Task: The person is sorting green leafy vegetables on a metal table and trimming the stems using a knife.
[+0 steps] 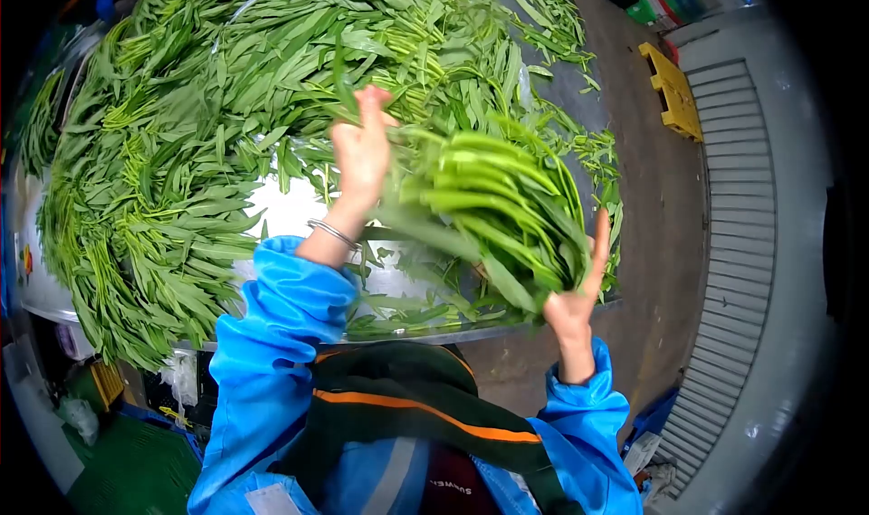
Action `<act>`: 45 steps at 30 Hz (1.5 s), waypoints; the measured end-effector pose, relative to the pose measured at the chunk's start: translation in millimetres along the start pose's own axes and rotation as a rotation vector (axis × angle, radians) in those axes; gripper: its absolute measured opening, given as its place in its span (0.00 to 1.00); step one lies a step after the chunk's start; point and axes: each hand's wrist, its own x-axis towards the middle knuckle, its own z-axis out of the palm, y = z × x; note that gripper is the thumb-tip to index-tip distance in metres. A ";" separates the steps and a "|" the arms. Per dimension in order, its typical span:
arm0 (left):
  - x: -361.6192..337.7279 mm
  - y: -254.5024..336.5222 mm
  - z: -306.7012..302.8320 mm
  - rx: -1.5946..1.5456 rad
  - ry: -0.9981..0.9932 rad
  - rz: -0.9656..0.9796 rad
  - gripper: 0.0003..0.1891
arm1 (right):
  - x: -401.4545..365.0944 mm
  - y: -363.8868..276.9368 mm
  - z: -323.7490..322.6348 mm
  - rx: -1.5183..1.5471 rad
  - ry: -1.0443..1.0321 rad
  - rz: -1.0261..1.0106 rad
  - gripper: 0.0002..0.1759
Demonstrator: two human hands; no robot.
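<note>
A thick bunch of water spinach [493,194], green stems with long narrow leaves, is held above the near edge of the table. My right hand [575,293] grips its right end from below, the thumb lying along the leaves. At the bunch's left side is my left hand [362,148], raised, blurred by motion, with fingers curled in and a metal bangle at the wrist. A single leafy stalk rises beside its fingertips; whether the fingers hold it is hard to see. Beneath both hands, loose leaves lie on the metal tabletop [290,209].
Heaps of water spinach [172,144] cover the table's left and far parts. Along the right runs a grey floor with a slatted drain grate [738,198] and a yellow pallet [670,92]. A green crate [136,465] sits at lower left.
</note>
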 end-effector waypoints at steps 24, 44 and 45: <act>-17.6 58.2 -28.5 -0.024 -0.613 -0.064 0.16 | 3.3 15.7 -80.4 0.330 -0.643 0.554 0.44; -9.4 31.7 -35.6 -0.315 -0.439 -0.184 0.06 | 32.4 -52.6 -96.9 -0.631 -0.293 -0.307 0.46; 9.6 29.6 -56.2 -0.462 -0.517 -0.256 0.08 | 32.1 -57.7 -100.8 -0.691 -0.289 -0.277 0.46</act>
